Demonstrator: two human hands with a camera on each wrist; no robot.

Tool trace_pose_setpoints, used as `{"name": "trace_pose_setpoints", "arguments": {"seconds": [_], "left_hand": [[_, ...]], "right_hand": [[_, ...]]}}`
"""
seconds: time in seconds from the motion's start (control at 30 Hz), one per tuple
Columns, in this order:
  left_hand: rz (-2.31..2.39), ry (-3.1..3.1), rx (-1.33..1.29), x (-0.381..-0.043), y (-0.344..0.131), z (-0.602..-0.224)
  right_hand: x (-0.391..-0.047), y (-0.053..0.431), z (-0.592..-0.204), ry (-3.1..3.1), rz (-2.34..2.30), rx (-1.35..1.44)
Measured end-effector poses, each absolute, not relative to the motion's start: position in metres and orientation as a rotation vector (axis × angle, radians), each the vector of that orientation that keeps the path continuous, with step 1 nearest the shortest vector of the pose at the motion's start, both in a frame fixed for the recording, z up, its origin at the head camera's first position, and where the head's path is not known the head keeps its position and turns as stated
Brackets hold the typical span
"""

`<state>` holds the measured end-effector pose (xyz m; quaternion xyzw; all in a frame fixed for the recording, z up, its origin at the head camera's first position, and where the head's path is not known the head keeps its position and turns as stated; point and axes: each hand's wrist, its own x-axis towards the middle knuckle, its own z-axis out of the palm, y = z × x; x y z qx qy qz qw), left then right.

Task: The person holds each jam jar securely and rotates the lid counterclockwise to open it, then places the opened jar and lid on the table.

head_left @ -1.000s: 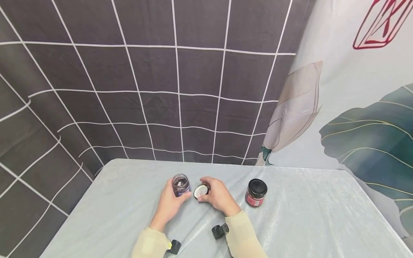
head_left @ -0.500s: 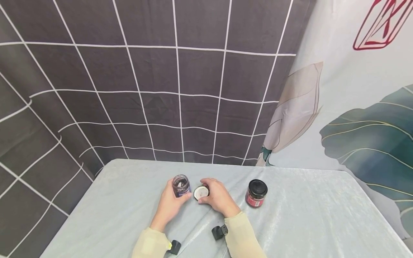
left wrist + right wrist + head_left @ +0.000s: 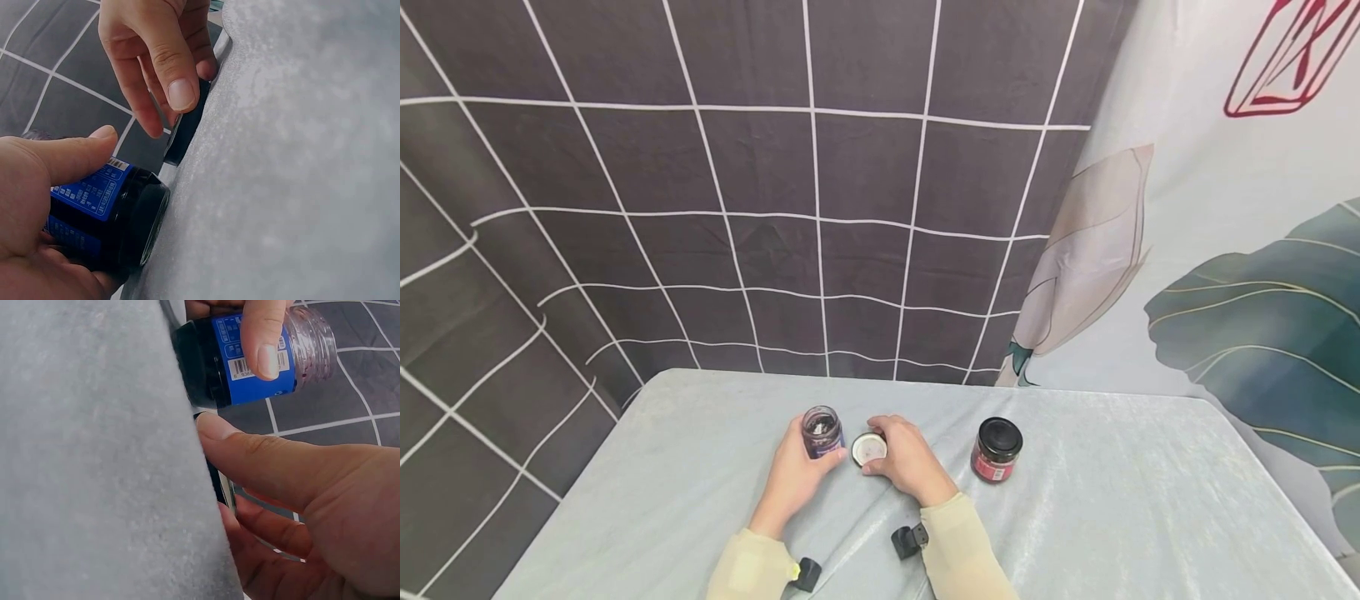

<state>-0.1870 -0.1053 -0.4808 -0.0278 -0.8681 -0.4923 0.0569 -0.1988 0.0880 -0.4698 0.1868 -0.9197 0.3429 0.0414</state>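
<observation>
A pale table cloth [image 3: 1120,517] spreads before a dark, white-gridded wall hanging [image 3: 865,167]. My left hand [image 3: 794,473] grips the uncapped jar [image 3: 822,442] round its blue-labelled body, mouth upward; my right hand [image 3: 912,460] pinches the lid [image 3: 869,450] at its rim, pale inner face up. Lid and uncapped jar lie just beside each other, not touching; whether the lid rests fully on the table cloth I cannot tell.

Hazards, as I judge them: a knock from my right fingers, or a slackened left grip, could tip the uncapped jar and release its dark contents, since nothing covers the mouth. The lid, held only by its rim, could slip or flip. Creases in the table cloth might make the glass base rock.

Clearances: narrow between my hands; wider on my right, where the red-labelled capped jar [image 3: 996,450] stands well apart. Bare table cloth extends to either side; the far edge lies nearer the uncapped jar than the side edges do.
</observation>
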Motion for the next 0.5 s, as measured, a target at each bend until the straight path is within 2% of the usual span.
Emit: {"name": "trace_pose_setpoints", "arguments": {"seconds": [0.5], "left_hand": [[-1.503,-2.623,-0.096,-0.1878,-0.1055,-0.4827]], "right_hand": [[-0.1989,0.0865,-0.4677,-2.836,1.075,0.565]]}}
